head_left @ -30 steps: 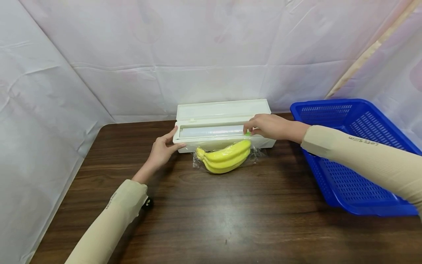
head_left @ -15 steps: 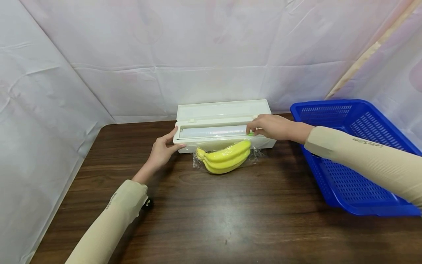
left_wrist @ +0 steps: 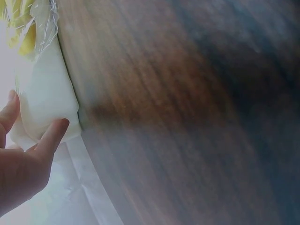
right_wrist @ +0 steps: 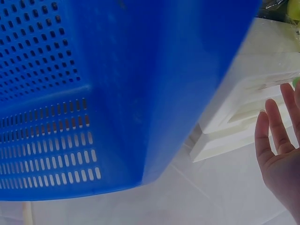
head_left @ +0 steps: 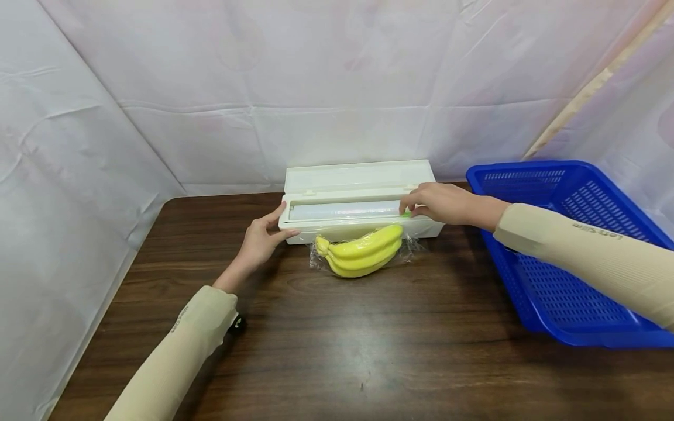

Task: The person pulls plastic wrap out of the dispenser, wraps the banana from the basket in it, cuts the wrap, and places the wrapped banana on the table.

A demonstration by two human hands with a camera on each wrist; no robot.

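Observation:
A white cling film box stands at the back of the table, its lid raised and a roll of film inside. My left hand grips the box's left end, thumb on the front and fingers at the end. With thumb and fingers my right hand pinches a small green slider on the front edge, near the right end; most of the slider is hidden. Against the front of the box lies a bunch of yellow bananas, covered in clear film that spreads past both its ends.
A blue plastic basket stands on the right, under my right forearm. The brown wooden table stretches toward me. White sheeting hangs right behind the box and along the left side.
My right hand has slid a little to the right along the box's front edge with the green slider. My left hand and the bananas have stayed in place.

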